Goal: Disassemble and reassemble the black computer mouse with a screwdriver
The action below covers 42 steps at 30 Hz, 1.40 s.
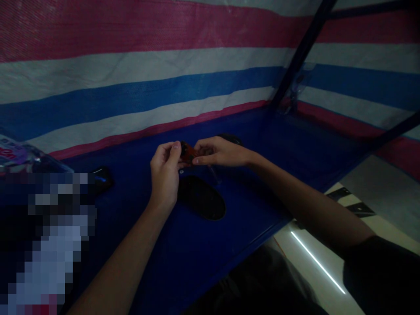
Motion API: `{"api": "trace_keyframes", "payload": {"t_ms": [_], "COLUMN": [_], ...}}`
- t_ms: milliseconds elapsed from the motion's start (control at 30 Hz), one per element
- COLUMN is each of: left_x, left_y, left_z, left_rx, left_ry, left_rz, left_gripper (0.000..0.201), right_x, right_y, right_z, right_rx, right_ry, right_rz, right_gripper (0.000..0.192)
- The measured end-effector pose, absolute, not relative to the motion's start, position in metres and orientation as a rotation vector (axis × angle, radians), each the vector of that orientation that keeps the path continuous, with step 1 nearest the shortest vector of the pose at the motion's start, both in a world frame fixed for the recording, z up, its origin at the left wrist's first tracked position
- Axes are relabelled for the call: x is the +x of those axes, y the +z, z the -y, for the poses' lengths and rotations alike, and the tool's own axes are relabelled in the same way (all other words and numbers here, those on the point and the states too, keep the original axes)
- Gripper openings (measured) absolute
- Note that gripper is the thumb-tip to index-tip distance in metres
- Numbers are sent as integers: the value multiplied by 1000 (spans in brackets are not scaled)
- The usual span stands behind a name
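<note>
Over the blue table (157, 262), both hands meet at a small orange-brown board with dark parts (188, 154), which looks like a circuit board. My left hand (166, 168) pinches its left end between thumb and fingers. From the other side, my right hand (223, 152) has its thumb and fingertips closed on the right end. Just below the hands lies a black oval shell (205, 199), rounded like the base of a computer mouse. Another dark rounded piece (231, 139) is partly hidden behind my right hand. A small pale round bit (181, 172) shows beside my left hand.
A shiny black object (102, 177) sits on the table to the left, near a clear plastic package (42, 157). Striped sheeting (157, 96) walls the back and right. A dark frame post (295, 61) rises at the far right corner. Pale floor (308, 262) shows past the table edge.
</note>
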<state>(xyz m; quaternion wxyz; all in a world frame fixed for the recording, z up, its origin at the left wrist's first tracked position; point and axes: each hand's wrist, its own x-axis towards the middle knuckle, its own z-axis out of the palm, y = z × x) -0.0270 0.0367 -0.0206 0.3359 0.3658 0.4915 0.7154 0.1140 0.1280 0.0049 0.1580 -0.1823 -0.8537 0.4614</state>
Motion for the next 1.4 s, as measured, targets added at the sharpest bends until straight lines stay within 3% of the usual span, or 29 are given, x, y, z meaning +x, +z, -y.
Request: {"api": "trace_keyframes", "payload": {"t_ms": [333,567,800,933,1033,1233,1400], "left_x": [-28,-25,-25,-25,-26,-33,-35], "left_y": [-14,-16,-15,-17,-21,-23,-23], "left_z": [-35,-36,-36,-35,-35,-39,-40], "left_rx": [772,799,775,909,1014,819,744], "left_ry": [1789,1788,1806,1764,1734,1753,1749], "left_rz": [-1154,-1180,-1220,-1320,-1461,-1578,-1566], "left_gripper": [15,15,12,13,16,16,14], "right_x": [111,111,111,108,108,108,101], "right_y": [10,7,4,4,8,21,21], "right_z": [-122,-123,-115,-111,-109,-93,-78], "right_rx": [-537,-505,-328,-371,-410,-464,-603], "right_ry": [1579,1544,563,404,448,859,810], "right_rz": [2256,2252,2475,2529,2556,2648,2818], "right_gripper": [10,14,28,19,12,15,17]}}
